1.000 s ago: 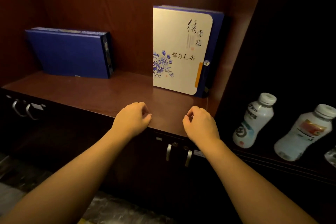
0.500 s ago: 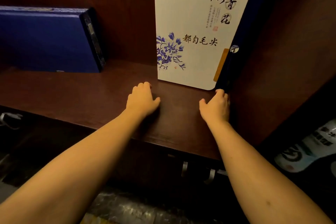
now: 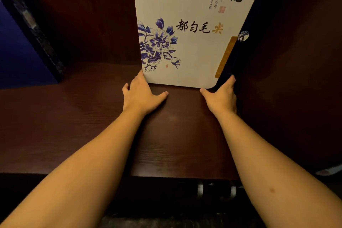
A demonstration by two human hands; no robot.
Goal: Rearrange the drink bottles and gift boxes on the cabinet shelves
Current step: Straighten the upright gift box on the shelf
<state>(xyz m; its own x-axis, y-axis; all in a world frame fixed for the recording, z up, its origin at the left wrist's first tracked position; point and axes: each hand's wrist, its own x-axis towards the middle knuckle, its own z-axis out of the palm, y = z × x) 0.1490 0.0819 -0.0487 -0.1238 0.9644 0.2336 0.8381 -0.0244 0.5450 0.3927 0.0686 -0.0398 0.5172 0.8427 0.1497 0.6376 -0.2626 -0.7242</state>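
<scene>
A tall white gift box with a blue flower print, black Chinese writing and a dark blue spine stands upright at the back right of the brown shelf. My left hand is at its lower left corner, fingers against the box's left edge and thumb spread along the shelf. At the lower right corner is my right hand, its fingers laid on the blue spine. Both hands clasp the box from either side while it rests on the shelf. Its top is out of frame.
A dark blue gift box leans against the back wall at the far left. The cabinet's side wall stands close to the white box's right. Metal door handles show under the shelf edge. A sliver of a bottle shows at right.
Both hands moved from the shelf's front edge back to the white box and now touch its lower corners. The camera moved in closer, so the bottles at the right nearly left the view.
</scene>
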